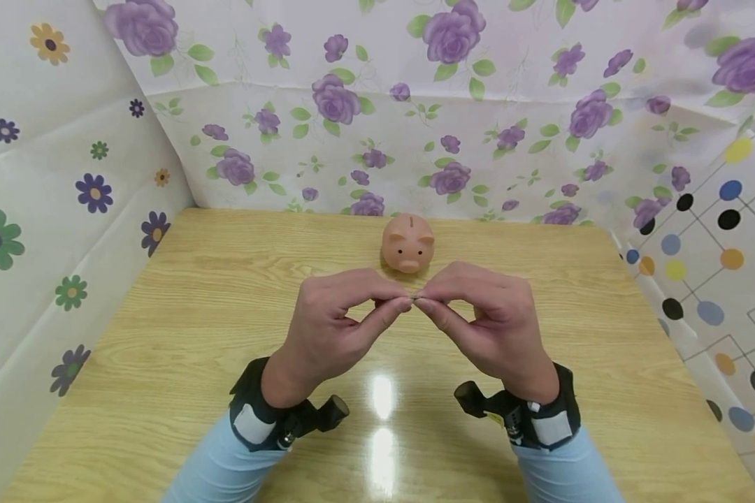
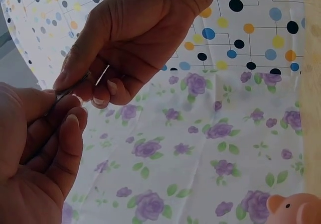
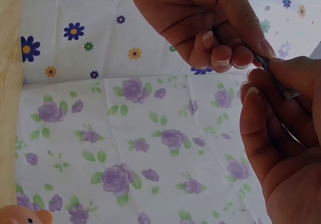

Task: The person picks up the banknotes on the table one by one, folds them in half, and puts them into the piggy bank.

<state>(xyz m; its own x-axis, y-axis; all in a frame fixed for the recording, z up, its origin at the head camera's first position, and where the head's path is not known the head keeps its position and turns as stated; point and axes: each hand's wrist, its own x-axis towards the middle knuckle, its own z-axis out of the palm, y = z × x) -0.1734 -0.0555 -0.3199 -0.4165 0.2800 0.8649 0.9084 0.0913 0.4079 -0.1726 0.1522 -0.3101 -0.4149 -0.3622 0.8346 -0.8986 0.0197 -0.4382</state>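
Note:
Both hands meet over the middle of the table, fingertips nearly touching. Between them is a small, thin folded piece of paper (image 3: 288,91), printed like a banknote, seen edge-on and mostly hidden by fingers. My left hand (image 1: 333,321) pinches one end between thumb and forefinger. The other end is pinched the same way by my right hand (image 1: 491,307). The right wrist view shows layered edges poking out beside the right thumb. Just beyond the fingertips stands a pink piggy bank (image 1: 407,244), upright, its face toward me and a coin slot on top.
A light wood-grain table (image 1: 226,244) lies under the hands. Flowered cloth (image 1: 403,140) hangs along its back edge. Patterned sheets close off the left side (image 1: 31,293) and the right side (image 1: 698,230). Each wrist wears a black strap with a camera.

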